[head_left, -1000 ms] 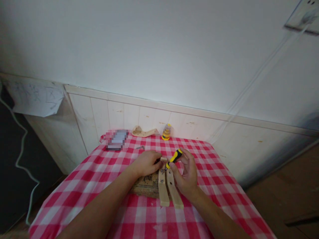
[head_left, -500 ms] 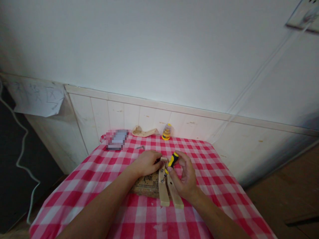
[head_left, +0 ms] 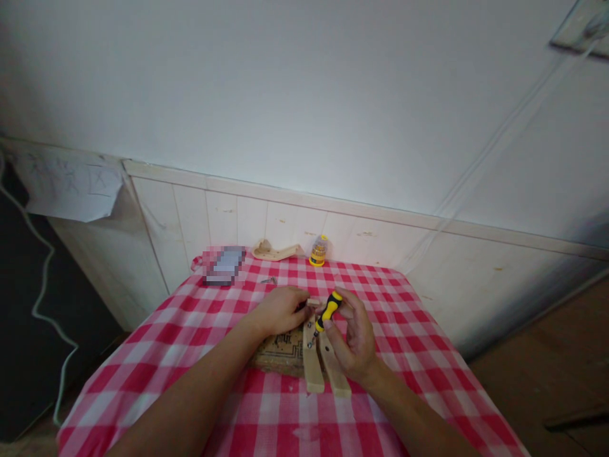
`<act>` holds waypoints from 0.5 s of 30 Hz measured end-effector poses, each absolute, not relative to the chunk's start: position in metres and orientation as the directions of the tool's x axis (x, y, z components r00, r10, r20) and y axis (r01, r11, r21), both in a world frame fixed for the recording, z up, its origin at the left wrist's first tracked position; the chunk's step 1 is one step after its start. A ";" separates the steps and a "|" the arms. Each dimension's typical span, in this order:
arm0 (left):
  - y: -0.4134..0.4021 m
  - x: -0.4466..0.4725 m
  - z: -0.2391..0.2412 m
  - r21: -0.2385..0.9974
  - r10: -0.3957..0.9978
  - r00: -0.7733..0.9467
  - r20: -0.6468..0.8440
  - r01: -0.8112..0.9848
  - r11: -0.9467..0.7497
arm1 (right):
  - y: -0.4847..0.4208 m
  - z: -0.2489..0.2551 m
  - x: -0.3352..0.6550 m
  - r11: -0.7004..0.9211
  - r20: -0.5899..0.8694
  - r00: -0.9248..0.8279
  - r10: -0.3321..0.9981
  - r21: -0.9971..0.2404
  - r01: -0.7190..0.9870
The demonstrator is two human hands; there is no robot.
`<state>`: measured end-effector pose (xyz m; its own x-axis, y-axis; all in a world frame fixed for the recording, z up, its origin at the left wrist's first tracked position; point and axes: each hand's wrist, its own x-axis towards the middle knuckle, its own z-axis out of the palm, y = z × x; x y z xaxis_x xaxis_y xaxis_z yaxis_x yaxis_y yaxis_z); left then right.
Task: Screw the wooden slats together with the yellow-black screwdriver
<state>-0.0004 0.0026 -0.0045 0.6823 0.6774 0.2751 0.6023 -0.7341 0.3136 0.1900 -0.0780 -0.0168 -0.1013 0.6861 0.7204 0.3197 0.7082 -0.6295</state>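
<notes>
My right hand [head_left: 353, 337] pinches a small yellow and black screwdriver [head_left: 327, 311], its tip pointing down at the top of two pale wooden slats [head_left: 314, 365] that lie side by side. My left hand [head_left: 280, 310] is curled over the upper end of a carved wooden piece [head_left: 280, 349] and a small wooden block [head_left: 313, 303], holding them down. All of this rests on a table with a red and white checked cloth [head_left: 404, 355].
At the table's far edge lie a blurred dark flat object [head_left: 222, 266], a curved wooden part [head_left: 275, 252], a yellow bit holder [head_left: 318, 251] and a loose screw [head_left: 268, 280]. White panelled wall stands close behind. A white cable [head_left: 45, 298] hangs at the left.
My right hand has tilted the screwdriver more upright and drawn it slightly left toward the slats. My left hand has stayed on the wood.
</notes>
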 end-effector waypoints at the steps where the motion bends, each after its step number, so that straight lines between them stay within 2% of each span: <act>1: 0.002 -0.001 -0.004 0.315 0.679 0.681 0.276 0.603 -0.733 | -0.078 -0.017 0.190 0.709 0.721 -0.103 0.686 -0.630 0.316; 15: 0.003 0.000 -0.005 0.320 0.683 0.680 0.266 0.606 -0.728 | -0.078 -0.017 0.190 0.718 0.728 -0.107 0.677 -0.622 0.312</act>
